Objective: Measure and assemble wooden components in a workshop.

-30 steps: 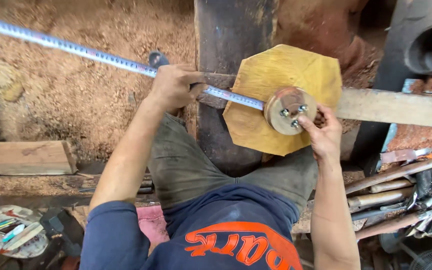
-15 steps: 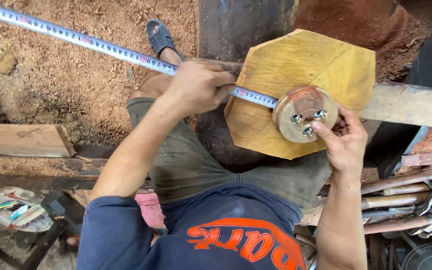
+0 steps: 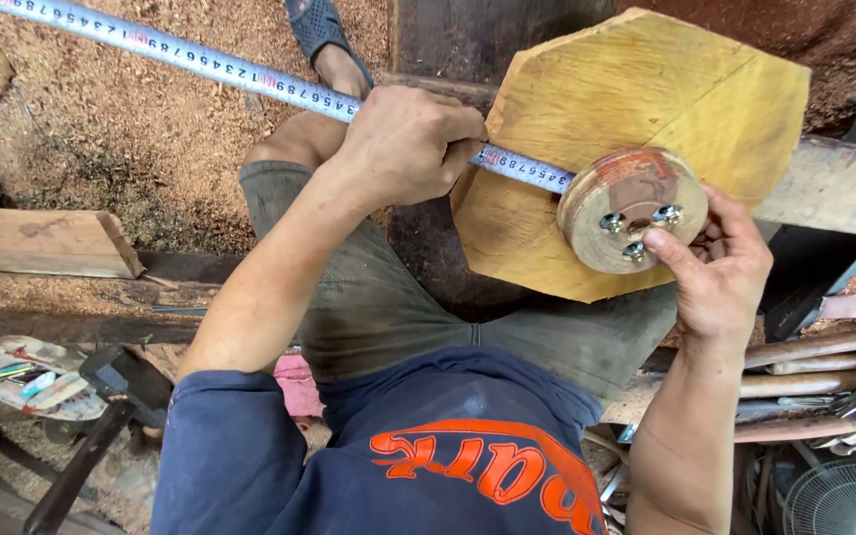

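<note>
A yellow octagonal wood block (image 3: 636, 119) is seen from above, with a small round wooden disc (image 3: 626, 210) fixed by three bolts to its lower middle; a steel tape measure (image 3: 200, 59) is stretched from the upper left across sawdust-covered ground (image 3: 101, 149) to the disc's left edge; the left hand (image 3: 403, 149) is closed over the tape just left of the block, its fingers curled together and pinching the blade against the block's edge; the right hand (image 3: 715, 272) is held at the disc's lower right, fingers slightly apart, one fingertip touching the rim near a bolt; the step in hand is judged to be a measurement taken against the disc; a steady, taut tape would be called for next; a loose plank (image 3: 42, 243) lies well left of the block; metal rods (image 3: 814, 347) lie below and to its right.
</note>
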